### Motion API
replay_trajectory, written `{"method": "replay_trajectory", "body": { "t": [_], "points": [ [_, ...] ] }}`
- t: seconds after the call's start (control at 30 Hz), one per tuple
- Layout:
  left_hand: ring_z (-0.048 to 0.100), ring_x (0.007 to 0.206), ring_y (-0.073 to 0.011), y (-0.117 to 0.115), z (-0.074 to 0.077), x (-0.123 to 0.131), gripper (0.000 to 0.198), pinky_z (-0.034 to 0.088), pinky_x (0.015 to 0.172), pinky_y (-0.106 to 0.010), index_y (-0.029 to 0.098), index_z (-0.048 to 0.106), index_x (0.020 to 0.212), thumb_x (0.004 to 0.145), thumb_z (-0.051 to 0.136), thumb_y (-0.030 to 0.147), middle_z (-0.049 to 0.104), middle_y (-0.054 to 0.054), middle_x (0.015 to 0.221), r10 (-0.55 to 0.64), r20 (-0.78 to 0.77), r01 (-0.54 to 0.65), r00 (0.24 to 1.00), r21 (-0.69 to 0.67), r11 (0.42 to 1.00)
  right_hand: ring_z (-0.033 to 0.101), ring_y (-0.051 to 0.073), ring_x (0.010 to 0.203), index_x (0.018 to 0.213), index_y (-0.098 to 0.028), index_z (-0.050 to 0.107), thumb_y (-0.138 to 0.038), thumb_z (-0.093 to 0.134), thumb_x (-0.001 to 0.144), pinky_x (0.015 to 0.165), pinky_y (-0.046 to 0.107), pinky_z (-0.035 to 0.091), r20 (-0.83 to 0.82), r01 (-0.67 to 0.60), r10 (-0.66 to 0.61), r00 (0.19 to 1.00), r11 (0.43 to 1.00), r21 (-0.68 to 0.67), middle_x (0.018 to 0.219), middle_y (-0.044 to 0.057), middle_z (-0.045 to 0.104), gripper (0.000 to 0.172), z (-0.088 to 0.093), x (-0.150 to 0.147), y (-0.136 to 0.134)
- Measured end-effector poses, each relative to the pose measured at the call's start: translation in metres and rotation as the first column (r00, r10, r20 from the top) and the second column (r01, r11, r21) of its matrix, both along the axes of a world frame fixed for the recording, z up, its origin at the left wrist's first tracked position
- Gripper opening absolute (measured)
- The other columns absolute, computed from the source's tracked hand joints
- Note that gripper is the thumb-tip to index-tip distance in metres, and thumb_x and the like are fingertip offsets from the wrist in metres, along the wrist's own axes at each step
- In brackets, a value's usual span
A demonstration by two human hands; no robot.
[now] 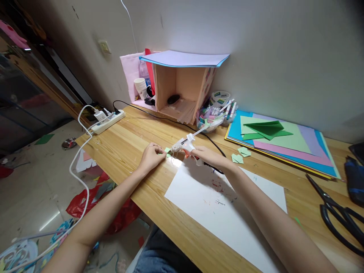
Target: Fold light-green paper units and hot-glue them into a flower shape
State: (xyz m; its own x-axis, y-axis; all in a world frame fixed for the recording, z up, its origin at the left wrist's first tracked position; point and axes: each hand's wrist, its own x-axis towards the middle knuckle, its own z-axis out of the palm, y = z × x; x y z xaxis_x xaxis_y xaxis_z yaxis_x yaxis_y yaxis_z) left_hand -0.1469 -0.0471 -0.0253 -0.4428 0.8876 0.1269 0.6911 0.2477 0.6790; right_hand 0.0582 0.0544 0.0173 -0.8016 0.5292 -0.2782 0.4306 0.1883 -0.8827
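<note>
My right hand [202, 154] is wrapped round a white hot glue gun [182, 144] with an orange trigger, a glue stick poking out of its back end. Its nozzle points left, down at a small light green paper piece [167, 152]. My left hand [153, 154] pinches that piece by its left edge, close to the table surface. Under my right forearm lies a white sheet of paper [199, 204] with coloured marks. Two light green paper hearts [237, 158] rest on the table just right of my right hand.
Coloured paper sheets [295, 142] with folded dark green paper [267, 129] lie at the right, near black-handled scissors [332, 212]. A cardboard box [165, 87] and a tub of markers [207, 115] stand by the wall. A power strip [109, 123] sits at the left edge.
</note>
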Motion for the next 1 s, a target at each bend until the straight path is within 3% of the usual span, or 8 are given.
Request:
{"method": "replay_trajectory", "body": {
  "t": [0.53, 0.8, 1.0],
  "points": [
    [0.057, 0.075, -0.0158, 0.008, 0.005, -0.007, 0.014, 0.042, 0.066, -0.023, 0.016, 0.061, 0.053, 0.059, 0.057, 0.028, 0.061, -0.003, 0.073, -0.033, -0.027, 0.030, 0.999, -0.113, 0.993, 0.044, 0.012, 0.059, 0.068, -0.016, 0.061, -0.034, 0.040, 0.074, 0.050, 0.024, 0.032, -0.005, 0.050, -0.051, 0.999, 0.995, -0.082, 0.068, 0.002, 0.055, 0.028, -0.002, 0.000, 0.004],
    [0.054, 0.055, -0.0137, 0.009, 0.013, -0.007, 0.018, 0.036, 0.051, -0.021, 0.016, 0.060, 0.048, 0.058, 0.057, 0.030, 0.055, 0.001, 0.048, -0.050, 0.014, 0.051, 0.999, -0.198, 0.979, 0.046, 0.015, 0.065, 0.060, -0.016, 0.053, -0.032, 0.040, 0.074, 0.051, 0.025, 0.031, -0.040, 0.190, -0.197, 0.980, 0.972, -0.137, 0.072, 0.005, 0.057, 0.025, 0.010, 0.005, 0.004],
    [0.047, 0.046, -0.0113, 0.016, 0.021, -0.010, 0.019, 0.029, 0.044, -0.022, 0.015, 0.061, 0.046, 0.056, 0.059, 0.032, 0.053, 0.002, 0.042, -0.061, 0.035, 0.069, 0.998, -0.324, 0.943, 0.047, 0.016, 0.066, 0.061, -0.016, 0.052, -0.035, 0.042, 0.073, 0.054, 0.026, 0.033, -0.101, 0.228, -0.234, 0.967, 0.972, -0.064, 0.077, 0.006, 0.060, 0.024, -0.003, 0.006, 0.012]
  ]
}}
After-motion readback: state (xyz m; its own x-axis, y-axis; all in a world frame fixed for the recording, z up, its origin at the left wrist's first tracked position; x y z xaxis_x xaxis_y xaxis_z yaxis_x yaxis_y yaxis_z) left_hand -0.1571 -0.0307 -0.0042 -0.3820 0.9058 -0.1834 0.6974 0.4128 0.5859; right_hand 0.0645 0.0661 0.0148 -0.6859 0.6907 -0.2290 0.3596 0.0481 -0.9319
